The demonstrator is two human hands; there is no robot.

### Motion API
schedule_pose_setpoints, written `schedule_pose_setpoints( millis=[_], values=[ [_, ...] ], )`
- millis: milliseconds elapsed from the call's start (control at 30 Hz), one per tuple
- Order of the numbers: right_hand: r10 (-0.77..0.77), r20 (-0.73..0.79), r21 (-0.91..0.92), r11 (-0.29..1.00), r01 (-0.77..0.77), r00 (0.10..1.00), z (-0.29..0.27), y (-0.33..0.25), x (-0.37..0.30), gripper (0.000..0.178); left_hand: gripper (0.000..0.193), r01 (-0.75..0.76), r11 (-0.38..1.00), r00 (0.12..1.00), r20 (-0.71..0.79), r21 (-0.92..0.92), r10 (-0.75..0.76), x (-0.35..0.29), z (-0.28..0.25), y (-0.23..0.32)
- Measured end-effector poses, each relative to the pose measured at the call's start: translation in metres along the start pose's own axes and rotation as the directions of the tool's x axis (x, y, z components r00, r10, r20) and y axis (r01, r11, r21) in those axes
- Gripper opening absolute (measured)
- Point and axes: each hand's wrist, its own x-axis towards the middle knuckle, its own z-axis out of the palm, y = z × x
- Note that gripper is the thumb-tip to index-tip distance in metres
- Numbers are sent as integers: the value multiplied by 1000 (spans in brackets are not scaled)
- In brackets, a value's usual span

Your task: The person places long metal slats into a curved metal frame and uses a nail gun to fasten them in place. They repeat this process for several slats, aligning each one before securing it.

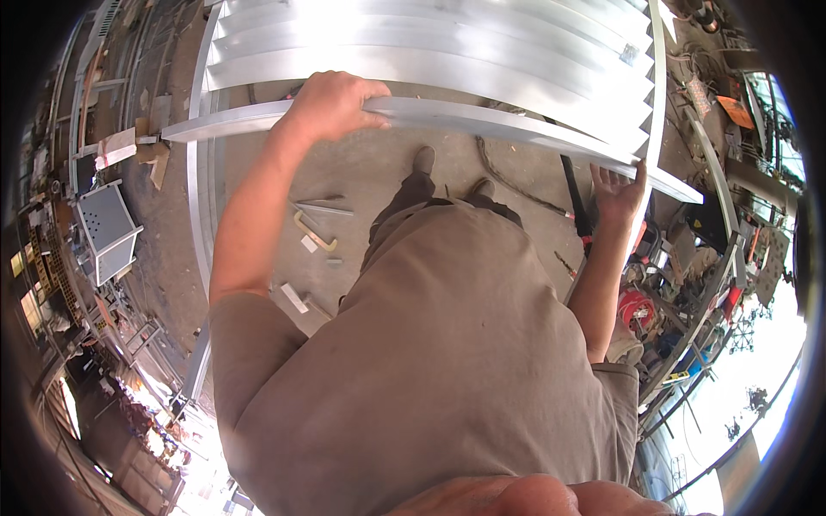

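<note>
A long silvery metal bar lies crosswise in front of me, over the two side rails of a slatted metal frame. Over the bar's left part, my left hand is closed, with the thumb along the near face. Near its right end, my right hand holds the bar from below, fingers and thumb pointing up against it. Some of both hands' fingers are hidden by the bar. Overlapping shiny slats span the frame beyond the bar, and the left rail runs back toward me on my left.
On the concrete floor lie a yellowish curved-handled tool, metal offcuts and a dark cable. A grey metal box stands at left. Cluttered tools and a red reel crowd the right side.
</note>
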Motion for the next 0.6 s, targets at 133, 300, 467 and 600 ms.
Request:
schedule_pose_setpoints(
  millis=[133, 300, 467, 600],
  values=[
    [20, 55, 62, 998, -24, 998, -13, -1, 13, 74, 52, -44, 990, 992, 108, -133, 59, 4, -7, -4],
    [-194, 179, -411, 876, 252, 965, -58, 5, 70, 33, 53, -53, 934, 961, 237, -353, 144, 17, -1, -21],
    [-317, 518, -778, 212, 591, 795, -101, 0, 108, 24, 54, -77, 923, 933, 299, -378, 200, 32, 0, -33],
    [-406, 465, -745, 300, 596, 786, -97, 10, 101, 27, 54, -53, 928, 929, 322, -368, 181, 39, -1, -37]
  ],
)
